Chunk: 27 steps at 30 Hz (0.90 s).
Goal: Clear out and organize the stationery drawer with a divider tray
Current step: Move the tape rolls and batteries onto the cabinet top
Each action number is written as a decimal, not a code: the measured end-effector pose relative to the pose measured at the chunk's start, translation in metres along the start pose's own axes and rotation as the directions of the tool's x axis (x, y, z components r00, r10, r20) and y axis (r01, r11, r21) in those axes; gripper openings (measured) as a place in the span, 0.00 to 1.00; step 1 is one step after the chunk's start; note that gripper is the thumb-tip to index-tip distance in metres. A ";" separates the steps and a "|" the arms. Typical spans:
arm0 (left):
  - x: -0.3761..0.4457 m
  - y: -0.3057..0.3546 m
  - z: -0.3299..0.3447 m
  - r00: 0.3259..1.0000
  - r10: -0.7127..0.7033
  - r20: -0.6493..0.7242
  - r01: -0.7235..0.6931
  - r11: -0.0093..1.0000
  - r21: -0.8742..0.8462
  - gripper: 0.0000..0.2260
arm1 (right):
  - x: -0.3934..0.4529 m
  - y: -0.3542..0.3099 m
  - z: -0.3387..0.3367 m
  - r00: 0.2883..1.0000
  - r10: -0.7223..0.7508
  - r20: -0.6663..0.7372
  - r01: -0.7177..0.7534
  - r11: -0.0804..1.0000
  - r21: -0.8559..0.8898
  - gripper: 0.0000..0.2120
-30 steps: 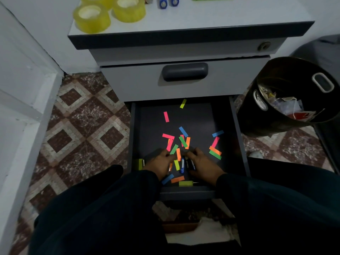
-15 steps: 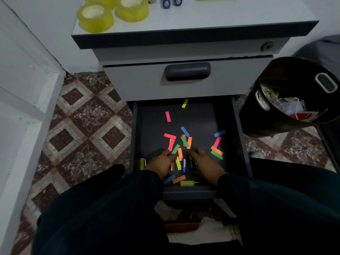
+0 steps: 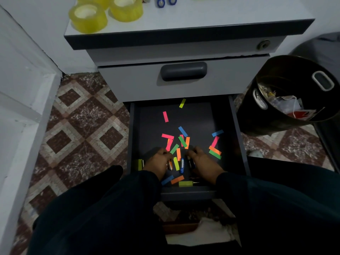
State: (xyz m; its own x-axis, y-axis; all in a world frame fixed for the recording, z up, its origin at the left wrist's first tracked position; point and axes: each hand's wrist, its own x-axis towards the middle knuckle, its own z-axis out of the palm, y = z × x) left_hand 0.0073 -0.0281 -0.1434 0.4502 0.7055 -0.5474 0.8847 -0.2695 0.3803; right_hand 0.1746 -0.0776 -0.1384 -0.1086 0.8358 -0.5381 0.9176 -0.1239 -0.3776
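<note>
Drawer (image 3: 139, 129), the lowest in the pedestal, stands pulled open. Coloured paper strips (image 3: 182, 141) lie scattered on its floor. Both hands lie at its near end: the left hand (image 3: 159, 161) curls around an orange battery (image 3: 170, 164), the right hand (image 3: 203, 161) around a dark battery (image 3: 191, 162). A blue battery (image 3: 182, 165) lies between them.

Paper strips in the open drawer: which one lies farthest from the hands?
The yellow-green strip at the drawer's back edge, just under the closed drawer front. The nearest other, a pink strip, lies closer to the hands.
</note>
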 end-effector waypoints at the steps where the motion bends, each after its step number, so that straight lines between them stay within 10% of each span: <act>1: -0.001 0.000 0.001 1.000 -0.008 -0.007 0.008 1.000 -0.012 0.18 | 0.000 0.000 0.000 1.000 0.000 -0.003 0.000 1.000 0.006 0.30; 27: 0.005 0.003 0.009 0.990 -0.051 -0.130 0.044 0.998 -0.053 0.18 | 0.002 -0.001 0.000 0.999 -0.004 -0.036 0.005 0.999 0.043 0.29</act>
State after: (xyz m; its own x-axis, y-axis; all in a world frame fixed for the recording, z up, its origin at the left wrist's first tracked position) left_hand 0.0132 -0.0310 -0.1516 0.3851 0.7976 -0.4642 0.8962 -0.2031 0.3945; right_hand 0.1730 -0.0754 -0.1391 -0.0984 0.8549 -0.5093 0.8997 -0.1424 -0.4127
